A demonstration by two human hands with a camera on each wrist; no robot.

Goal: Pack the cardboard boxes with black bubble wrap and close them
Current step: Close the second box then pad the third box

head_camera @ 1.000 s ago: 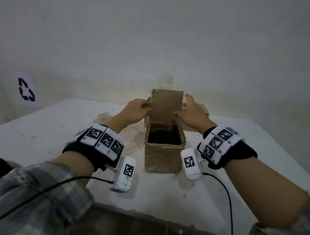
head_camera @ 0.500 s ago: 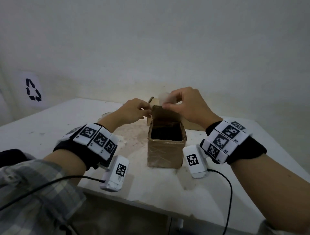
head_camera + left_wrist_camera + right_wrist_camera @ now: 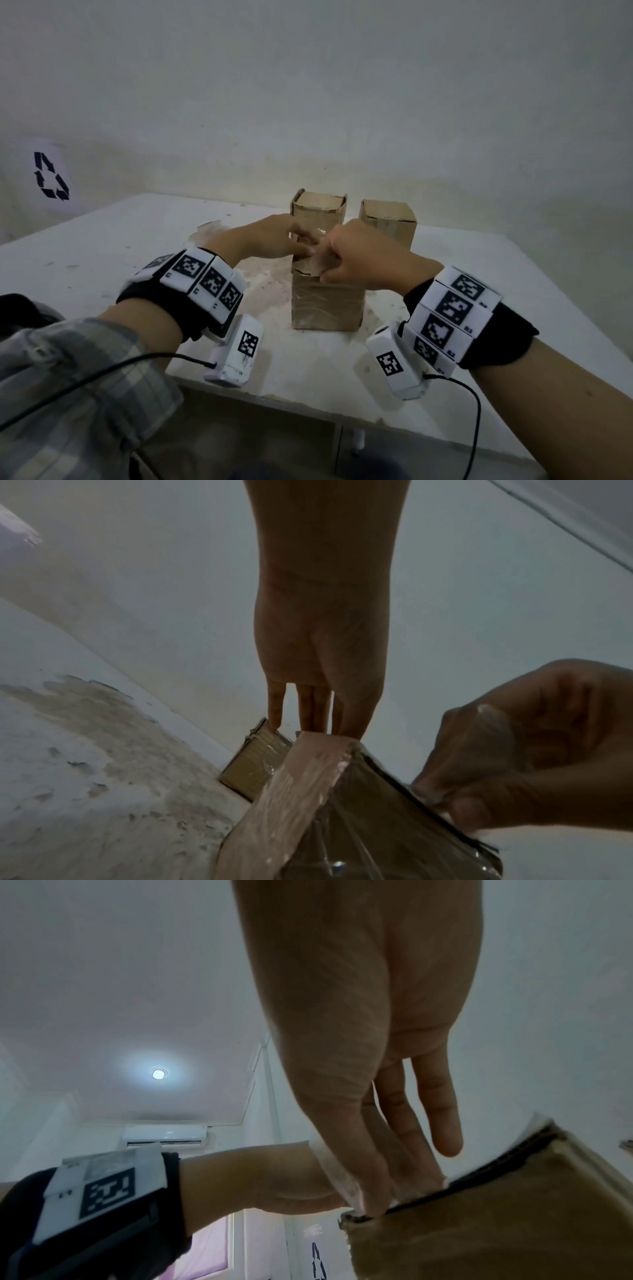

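Observation:
The near cardboard box (image 3: 325, 305) stands upright on the white table (image 3: 102, 246) with its lid folded down over the top. My left hand (image 3: 274, 240) lies on the lid from the left, its straight fingers (image 3: 308, 715) pressing the top. My right hand (image 3: 363, 263) pinches the lid's front flap (image 3: 313, 269) at the box's upper front edge; in the left wrist view its curled fingers (image 3: 479, 791) and thumb hold that edge of the box (image 3: 359, 818). No black bubble wrap shows; the box's inside is hidden.
Two more cardboard boxes stand behind with their tops folded over, one (image 3: 318, 209) straight behind and one (image 3: 388, 219) to the back right. A recycling sign (image 3: 51, 176) hangs at far left. The table's front edge (image 3: 308, 401) runs just below my wrists.
The lid stood upright over the open box with black wrap showing; both hands have brought it down over the top. The right hand moved to the front flap.

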